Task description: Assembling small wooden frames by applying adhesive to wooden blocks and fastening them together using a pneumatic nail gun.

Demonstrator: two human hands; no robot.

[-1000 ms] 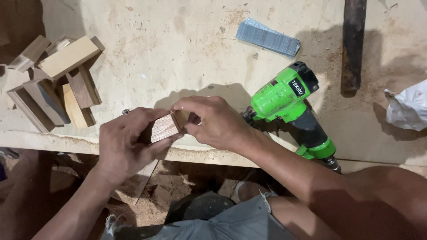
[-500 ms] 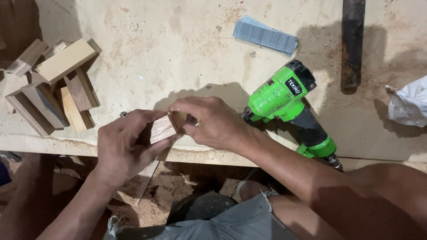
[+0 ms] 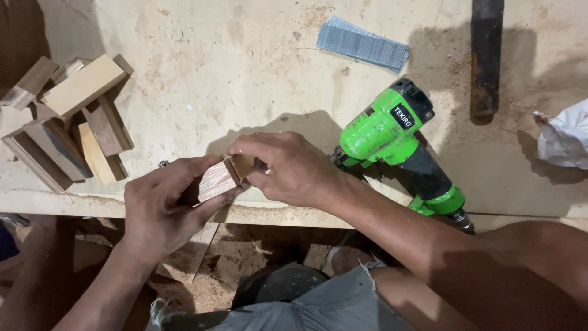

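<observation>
Two hands meet at the front edge of the counter point(image 3: 257, 67), and between them we hold small pieces of wood. Our left hand point(image 3: 162, 208) grasps a short wooden block point(image 3: 215, 180) from below and from the side, with its cut end turned up so the grain shows. Our right hand point(image 3: 288, 168) comes from the other side and pinches a second, paler wood piece point(image 3: 244, 164) against the block. It seems we press the two together so that their faces stay aligned; we cannot tell if they are already joined.

The green nail gun point(image 3: 392, 138) lies on its side just beside our right wrist, near enough to be taken quickly. A strip of grey nails point(image 3: 362, 44) rests further back on the counter, well apart from the hands. At the left a pile of wood offcuts point(image 3: 70, 119) is stacked loosely. A dark bar point(image 3: 487, 58) lies at the back right, and a crumpled white cloth point(image 3: 566, 138) lies at the right edge.
</observation>
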